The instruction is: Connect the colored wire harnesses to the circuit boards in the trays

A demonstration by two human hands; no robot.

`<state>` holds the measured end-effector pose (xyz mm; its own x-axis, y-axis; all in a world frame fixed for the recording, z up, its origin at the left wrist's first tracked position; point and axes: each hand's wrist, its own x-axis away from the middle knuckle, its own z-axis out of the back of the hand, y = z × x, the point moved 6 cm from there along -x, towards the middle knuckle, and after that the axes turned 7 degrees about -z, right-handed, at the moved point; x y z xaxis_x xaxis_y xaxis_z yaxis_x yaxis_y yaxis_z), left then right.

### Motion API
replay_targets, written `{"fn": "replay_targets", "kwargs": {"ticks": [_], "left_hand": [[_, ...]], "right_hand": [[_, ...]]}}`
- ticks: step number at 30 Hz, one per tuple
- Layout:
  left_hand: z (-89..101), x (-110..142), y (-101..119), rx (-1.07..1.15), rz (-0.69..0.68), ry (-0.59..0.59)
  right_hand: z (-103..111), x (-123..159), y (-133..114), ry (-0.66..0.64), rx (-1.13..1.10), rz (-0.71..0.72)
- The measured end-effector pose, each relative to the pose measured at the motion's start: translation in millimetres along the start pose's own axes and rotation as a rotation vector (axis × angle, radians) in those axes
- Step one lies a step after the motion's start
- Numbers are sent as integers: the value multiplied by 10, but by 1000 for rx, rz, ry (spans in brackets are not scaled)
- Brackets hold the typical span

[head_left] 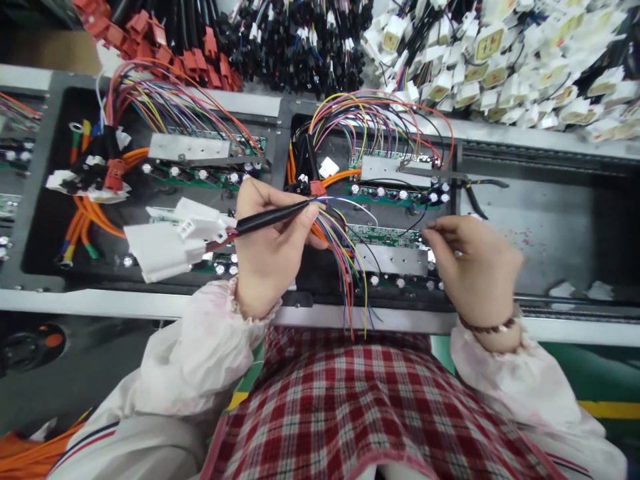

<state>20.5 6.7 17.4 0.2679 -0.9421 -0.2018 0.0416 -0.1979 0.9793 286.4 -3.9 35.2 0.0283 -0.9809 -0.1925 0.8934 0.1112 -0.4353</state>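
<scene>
My left hand [273, 250] is closed round a wire harness, pinching its black sleeve [273, 217] between thumb and fingers. White plug housings [173, 240] hang from the sleeve's left end. Loose coloured wires [345, 260] fan out from its right end, over the lower green circuit board [380, 235] and past the front rail. My right hand [475, 260] is closed in a pinch at the right end of that board. Whatever lies between its fingertips is too small to make out. Close by, a thin black wire [414, 225] crosses the gap between the two boards.
Another wired board [395, 193] lies behind, with black-handled pliers [475, 193] at its right. A second wired unit [190, 150] sits in the left tray. Bundles with red connectors [160, 40], black harnesses [300, 47] and white connectors [490, 67] line the back. A metal rail [125, 301] runs along the front.
</scene>
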Motion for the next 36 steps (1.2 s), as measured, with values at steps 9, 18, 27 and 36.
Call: {"fn": "replay_targets", "kwargs": {"ticks": [9,18,27,36], "left_hand": [[-25,1,-48,73,43,-9],[-3,-2,-31,66,60,29],[9,14,-30,42,27,26],[17,23,-25,-39,-48,7]], "right_hand": [[-167,20,163,-37,-24,-118],[-181,13,143,-42,-5,-94],[-226,57,-525,-167,-94,171],[-500,-163,-471,-158,-111,102]]}}
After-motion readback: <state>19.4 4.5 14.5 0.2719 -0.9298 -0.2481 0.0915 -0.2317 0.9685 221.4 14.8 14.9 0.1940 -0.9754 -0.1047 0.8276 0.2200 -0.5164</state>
